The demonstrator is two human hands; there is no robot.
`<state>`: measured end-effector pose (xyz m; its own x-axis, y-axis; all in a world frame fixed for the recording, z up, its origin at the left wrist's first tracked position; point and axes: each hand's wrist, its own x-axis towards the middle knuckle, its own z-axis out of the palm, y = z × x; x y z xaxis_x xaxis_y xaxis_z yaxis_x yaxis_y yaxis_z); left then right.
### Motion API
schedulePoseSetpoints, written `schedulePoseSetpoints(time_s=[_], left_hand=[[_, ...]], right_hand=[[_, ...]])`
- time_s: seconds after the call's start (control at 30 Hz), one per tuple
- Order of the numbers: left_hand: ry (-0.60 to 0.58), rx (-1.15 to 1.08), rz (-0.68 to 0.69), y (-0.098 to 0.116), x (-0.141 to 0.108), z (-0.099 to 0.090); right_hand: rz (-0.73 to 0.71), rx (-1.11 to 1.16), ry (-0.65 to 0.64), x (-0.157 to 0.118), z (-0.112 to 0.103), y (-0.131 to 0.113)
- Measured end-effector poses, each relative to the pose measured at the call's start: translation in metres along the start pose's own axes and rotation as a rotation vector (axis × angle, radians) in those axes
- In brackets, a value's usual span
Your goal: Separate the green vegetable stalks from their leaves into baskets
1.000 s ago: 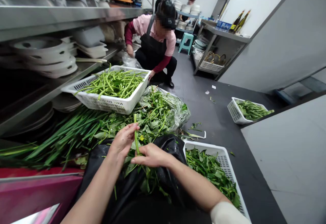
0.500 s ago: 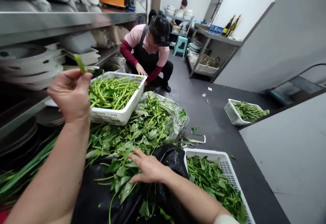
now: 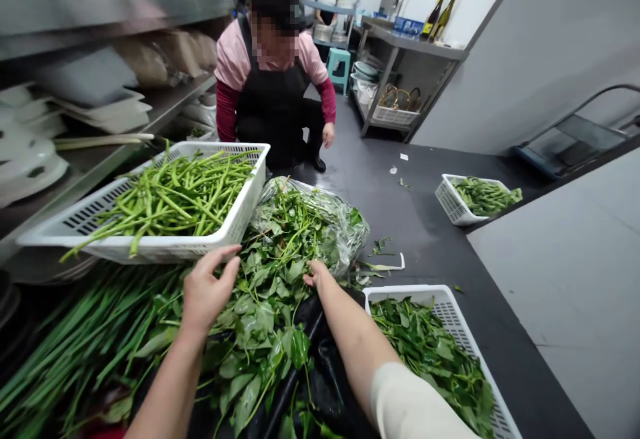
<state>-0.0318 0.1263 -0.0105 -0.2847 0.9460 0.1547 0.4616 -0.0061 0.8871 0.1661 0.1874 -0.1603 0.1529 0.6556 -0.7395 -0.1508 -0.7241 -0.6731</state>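
Note:
My left hand [image 3: 210,287] is open, thumb and fingers apart, holding nothing, just below the near corner of a white basket [image 3: 235,229] of cut green stems [image 3: 175,192]. My right hand [image 3: 316,275] touches the right side of a heap of leafy greens [image 3: 265,292]; its fingers are curled and partly hidden, and I cannot make out whether they hold a stem. Clear plastic [image 3: 353,236] wraps the far part of the heap. Leaves spread over black material [image 3: 330,366] in front of me. A second white basket [image 3: 453,312], at the right, holds leafy pieces [image 3: 430,352].
A person [image 3: 275,86] in a black apron crouches beyond the baskets. Metal shelves [image 3: 115,12] with dishes line the left. Long green stalks [image 3: 90,332] lie at lower left. Another white basket [image 3: 453,202] of greens stands on the floor at right, near a wall.
My left hand has come down from above the stem basket and no longer holds a green stem. My right hand has moved forward to the heap. The crouching person has straightened and shifted an arm.

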Motion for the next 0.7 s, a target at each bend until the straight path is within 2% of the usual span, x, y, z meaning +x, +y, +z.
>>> schedulePoseSetpoints(time_s=[0.1,0.2,0.3,0.37,0.53,0.6,0.63,0.7], left_hand=[[-0.082,-0.068,-0.101,0.002,-0.022,0.007],[-0.148,-0.043,-0.140,0.009,-0.033,0.007],[-0.183,-0.055,-0.172,0.019,-0.039,0.007],[-0.208,-0.101,-0.183,0.027,-0.041,0.010],[-0.268,-0.308,-0.272,0.044,-0.047,0.019],[-0.282,-0.392,-0.296,0.046,-0.051,0.017],[-0.300,-0.438,-0.318,0.047,-0.052,0.013],[-0.345,-0.548,-0.401,0.048,-0.053,0.004]], right_hand=[[-0.037,-0.070,0.008,-0.009,0.007,0.002],[-0.162,-0.130,0.043,-0.028,0.006,-0.005],[-0.367,-0.175,0.075,-0.064,0.000,-0.011],[-0.527,-0.256,0.037,-0.096,-0.003,-0.012],[-1.043,-0.838,-0.097,-0.172,-0.007,0.001],[-1.088,-0.925,-0.168,-0.189,-0.010,0.006],[-1.063,-0.890,-0.244,-0.195,-0.014,0.006],[-0.916,-0.649,-0.421,-0.201,-0.023,0.004]])
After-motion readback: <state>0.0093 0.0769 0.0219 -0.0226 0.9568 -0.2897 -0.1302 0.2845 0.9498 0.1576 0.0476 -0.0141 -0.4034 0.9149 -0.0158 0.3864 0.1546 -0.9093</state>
